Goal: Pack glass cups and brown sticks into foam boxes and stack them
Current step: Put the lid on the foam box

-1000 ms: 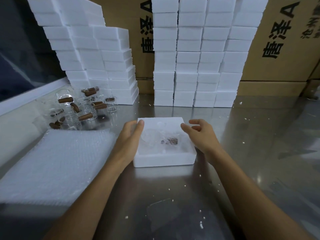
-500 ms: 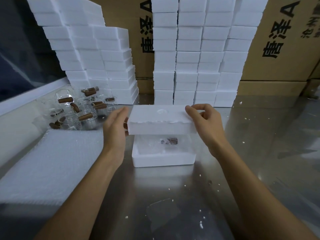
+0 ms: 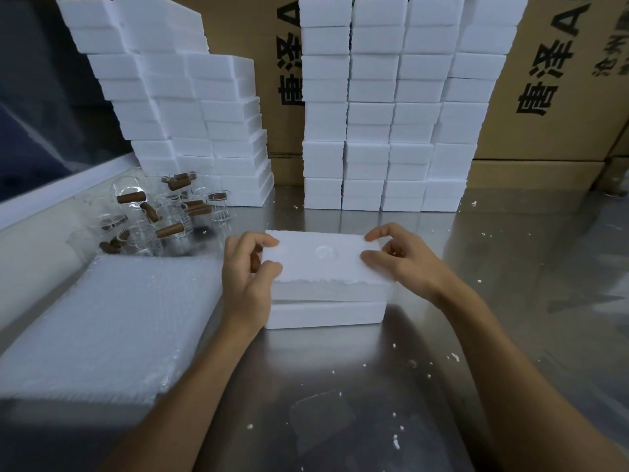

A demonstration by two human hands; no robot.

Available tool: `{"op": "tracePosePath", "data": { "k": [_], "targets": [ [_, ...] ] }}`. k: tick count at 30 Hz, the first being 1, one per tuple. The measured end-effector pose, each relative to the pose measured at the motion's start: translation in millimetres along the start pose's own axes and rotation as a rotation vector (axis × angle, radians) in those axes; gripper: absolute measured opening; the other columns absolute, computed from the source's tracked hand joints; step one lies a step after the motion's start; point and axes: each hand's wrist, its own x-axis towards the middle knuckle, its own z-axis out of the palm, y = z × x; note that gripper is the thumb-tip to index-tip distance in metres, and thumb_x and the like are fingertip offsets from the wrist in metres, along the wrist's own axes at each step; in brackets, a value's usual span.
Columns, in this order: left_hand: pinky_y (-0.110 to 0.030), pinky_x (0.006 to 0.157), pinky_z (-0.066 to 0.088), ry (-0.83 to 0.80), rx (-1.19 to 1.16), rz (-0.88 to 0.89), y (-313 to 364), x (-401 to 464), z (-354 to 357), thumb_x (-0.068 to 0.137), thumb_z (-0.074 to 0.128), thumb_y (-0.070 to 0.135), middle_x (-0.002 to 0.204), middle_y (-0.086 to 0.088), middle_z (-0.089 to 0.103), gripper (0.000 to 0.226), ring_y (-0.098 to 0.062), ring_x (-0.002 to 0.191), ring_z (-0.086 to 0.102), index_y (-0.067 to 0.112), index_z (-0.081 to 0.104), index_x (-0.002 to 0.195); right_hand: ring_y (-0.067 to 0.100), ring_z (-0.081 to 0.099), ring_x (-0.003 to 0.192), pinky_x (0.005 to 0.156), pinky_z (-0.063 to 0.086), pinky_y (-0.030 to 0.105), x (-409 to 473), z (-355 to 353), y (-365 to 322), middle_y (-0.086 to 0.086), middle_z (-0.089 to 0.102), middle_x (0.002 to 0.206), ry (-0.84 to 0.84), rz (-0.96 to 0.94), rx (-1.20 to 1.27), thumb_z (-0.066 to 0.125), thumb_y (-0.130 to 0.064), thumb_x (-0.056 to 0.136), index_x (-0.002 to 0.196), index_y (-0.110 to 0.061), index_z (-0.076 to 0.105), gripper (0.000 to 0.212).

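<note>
Left hand (image 3: 247, 274) and right hand (image 3: 400, 258) pinch opposite ends of the white rectangular foam lid (image 3: 321, 258); it sits on the white foam box base (image 3: 325, 313), mid-table on the shiny steel table (image 3: 510, 267); clear glass cups with brown sticks (image 3: 160, 212) cluster far left.

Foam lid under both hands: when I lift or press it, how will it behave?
The foam lid probably lifts very lightly and stays stiff. It likely crumbles under hard pinching: its front edge is ragged, and white crumbs dot the metal table. Left hand and right hand hold its ends.
</note>
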Motion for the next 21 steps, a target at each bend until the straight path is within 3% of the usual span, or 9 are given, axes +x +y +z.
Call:
{"op": "tracePosePath", "data": {
  "k": [2, 4, 6, 8, 12, 16, 18, 21],
  "targets": [
    [-0.022, 0.08, 0.042, -0.054, 0.018, -0.044, -4.2, -3.3, 2.0, 0.076, 0.053, 0.022, 0.108, -0.007, 0.052, 0.021, -0.004, 0.089, 0.051, 0.021, 0.053, 0.097, 0.009, 0.053, 0.069, 0.061, 0.042, 0.017, -1.8, 1.8, -2.2, -0.007, 0.054, 0.088, -0.017, 0.023, -0.021, 0.07, -0.04, 0.089, 0.108, -0.036, 0.06, 0.022],
    [-0.012, 0.076, 0.041, -0.13, -0.021, -0.081, -8.8, -6.0, 3.3, 0.078, 0.054, 0.028, 0.1, 0.008, 0.054, 0.023, 0.002, 0.085, 0.053, 0.023, 0.047, 0.099, 0.007, 0.06, 0.076, 0.059, 0.046, 0.014, -3.9, 2.3, -2.7, -0.008, 0.055, 0.105, -0.043, 0.056, 0.016, 0.068, -0.039, 0.091, 0.111, -0.035, 0.058, 0.022],
    [-0.005, 0.068, 0.039, -0.175, -0.032, -0.099, -14.5, -7.7, 3.6, 0.08, 0.054, 0.031, 0.089, 0.023, 0.053, 0.023, 0.007, 0.079, 0.053, 0.027, 0.043, 0.1, 0.004, 0.063, 0.072, 0.054, 0.049, 0.014, -5.7, 2.9, -3.8, -0.006, 0.056, 0.113, -0.076, 0.093, 0.106, 0.065, -0.035, 0.094, 0.112, -0.034, 0.056, 0.02],
    [-0.007, 0.066, 0.041, -0.203, -0.024, -0.111, -20.3, -7.2, 1.4, 0.081, 0.054, 0.034, 0.084, 0.03, 0.052, 0.023, 0.006, 0.077, 0.053, 0.03, 0.042, 0.1, 0.003, 0.064, 0.068, 0.053, 0.05, 0.015, -6.5, 5.3, -5.0, 0.0, 0.059, 0.113, -0.105, 0.125, 0.16, 0.062, -0.034, 0.096, 0.114, -0.035, 0.054, 0.02],
    [-0.015, 0.064, 0.043, -0.177, 0.012, -0.128, -26.8, -4.8, -2.3, 0.081, 0.05, 0.038, 0.087, 0.017, 0.055, 0.021, 0.001, 0.074, 0.052, 0.035, 0.043, 0.101, 0.0, 0.067, 0.068, 0.054, 0.049, 0.014, -8.4, 16.1, -2.8, 0.001, 0.062, 0.112, -0.108, 0.124, 0.227, 0.058, -0.035, 0.098, 0.122, -0.033, 0.051, 0.025],
    [-0.02, 0.067, 0.044, -0.14, 0.033, -0.149, -27.3, -5.3, -2.4, 0.08, 0.047, 0.037, 0.095, 0.006, 0.057, 0.022, -0.001, 0.077, 0.052, 0.034, 0.044, 0.102, 0.004, 0.069, 0.084, 0.064, 0.05, 0.013, -10.8, 24.4, -1.3, -0.003, 0.064, 0.115, -0.075, 0.108, 0.312, 0.063, -0.039, 0.095, 0.123, -0.035, 0.052, 0.03],
    [-0.021, 0.069, 0.044, -0.129, -0.023, -0.161, -25.9, -5.6, -3.8, 0.079, 0.049, 0.033, 0.096, 0.004, 0.057, 0.025, -0.007, 0.081, 0.053, 0.029, 0.046, 0.103, 0.008, 0.069, 0.094, 0.068, 0.05, 0.013, -13.9, 26.0, -1.8, -0.005, 0.062, 0.119, -0.081, 0.095, 0.303, 0.07, -0.044, 0.088, 0.124, -0.039, 0.051, 0.04],
    [-0.033, 0.073, 0.041, -0.15, -0.085, -0.163, -21.7, -6.8, -6.1, 0.078, 0.05, 0.027, 0.097, -0.009, 0.053, 0.029, -0.017, 0.084, 0.05, 0.019, 0.045, 0.105, 0.008, 0.063, 0.106, 0.073, 0.052, 0.012, -24.4, 25.1, 0.5, -0.01, 0.056, 0.126, -0.124, 0.044, 0.259, 0.072, -0.056, 0.076, 0.128, -0.043, 0.046, 0.06]
  ]
}}
